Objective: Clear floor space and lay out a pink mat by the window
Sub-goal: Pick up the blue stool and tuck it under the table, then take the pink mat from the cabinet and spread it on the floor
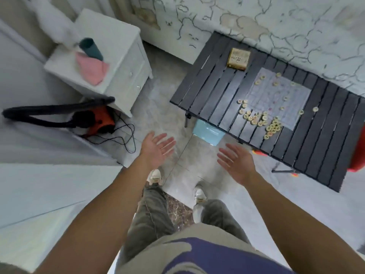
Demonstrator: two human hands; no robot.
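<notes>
Fingers (167, 142) of the left hand (156, 149) are straight and spread, palm turned inward, holding nothing. The right hand (237, 165) mirrors it, equally loose and empty. Both hang above the pale floor (164, 107) in front of the person's feet.

Just beyond them, a light blue box (208, 133) sits on the floor, partly under the near edge of a black slatted tabletop (217, 91) on the right. That tabletop carries scattered game pieces (272, 125) on and around a printed sheet (280, 95). To the left lies an orange machine (98, 120) with a black hose (49, 113) and a loose cord (126, 139).

Farther left stands a white nightstand (118, 56) with a folded pink cloth (91, 69) and a teal cup (90, 48) on it. I cannot tell whether that cloth is the mat, and no window shows.

The clearing step looks to be in hand, with nothing gripped yet. The next move probably calls for both hands on the table's near edge, lifting it level so the pieces don't slide.
</notes>
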